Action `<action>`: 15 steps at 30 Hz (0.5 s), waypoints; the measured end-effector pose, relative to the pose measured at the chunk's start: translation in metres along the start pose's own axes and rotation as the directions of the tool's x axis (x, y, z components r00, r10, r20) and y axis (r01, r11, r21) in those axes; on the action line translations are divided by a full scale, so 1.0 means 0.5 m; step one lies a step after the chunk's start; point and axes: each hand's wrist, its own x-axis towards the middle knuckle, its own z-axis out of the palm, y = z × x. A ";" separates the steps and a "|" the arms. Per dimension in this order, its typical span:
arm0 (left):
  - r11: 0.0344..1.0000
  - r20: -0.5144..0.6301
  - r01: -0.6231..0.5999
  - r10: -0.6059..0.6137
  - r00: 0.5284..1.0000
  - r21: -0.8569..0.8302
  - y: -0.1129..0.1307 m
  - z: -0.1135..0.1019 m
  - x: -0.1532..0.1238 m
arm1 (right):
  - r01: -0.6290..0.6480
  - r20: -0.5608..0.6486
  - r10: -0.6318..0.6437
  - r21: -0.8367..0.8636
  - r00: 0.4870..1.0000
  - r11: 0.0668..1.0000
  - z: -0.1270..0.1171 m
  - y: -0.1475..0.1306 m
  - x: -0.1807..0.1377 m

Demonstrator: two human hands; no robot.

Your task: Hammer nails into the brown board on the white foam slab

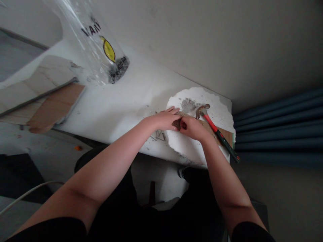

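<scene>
A brown, speckled flat piece lies between my hands on a white, ragged-edged sheet. Its kind is unclear, and both hands partly cover it. My left hand rests on the left end of this piece, its visible fingers stretched out. Curled up close beside it, my right hand is closed at the piece's edge; what is in its fingers is hidden. A claw hammer with a red and black handle lies just right of my right hand, across a wooden board.
Grey crumbs lie on the sheet. Several nails are scattered left of it on the white table. A clear plastic bag with a lemon print stands farther back. Broken boards lie at left; a blue curtain hangs at right.
</scene>
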 end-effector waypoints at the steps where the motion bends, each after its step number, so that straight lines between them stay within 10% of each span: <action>1: 1.000 0.004 0.003 -0.003 1.000 -0.001 0.001 -0.001 0.000 | 0.000 0.005 0.000 0.001 1.000 1.000 -0.002 -0.002 0.002; 15: 1.000 0.030 0.031 -0.030 0.999 -0.006 0.002 -0.002 -0.002 | -0.031 0.071 0.034 -0.050 0.997 0.998 -0.010 -0.010 0.021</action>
